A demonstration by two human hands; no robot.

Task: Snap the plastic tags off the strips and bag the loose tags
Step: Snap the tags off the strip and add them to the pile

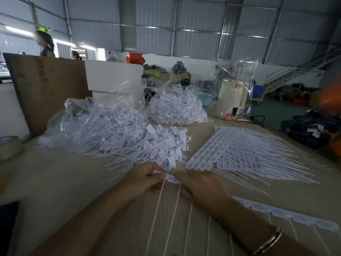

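— On the counter (55, 182), far left, a roll of tape (8, 147) is sitting, then the open bag (88, 122) that is bulging with loose tags, and a heap of loose tags (162, 146) is spilling out in front of it — what is worrying you there?

— That heap is creeping toward the hands; anything snapped off carelessly could be flying past it instead of landing with the rest.

— And the hands?

— The left hand (145, 179) is pinching one tag head at the end of the strip (172, 179), fingers curled tight; the right hand (200, 185) is gripping the strip just beside it. If the twist is going in the wrong spot, I judge the thin tails (166, 218) that are trailing toward the person could be tangling or tearing.

— Further right?

— The stack of unbroken strips (230, 150) is fanning out — a nudge from the right forearm could be scattering it.
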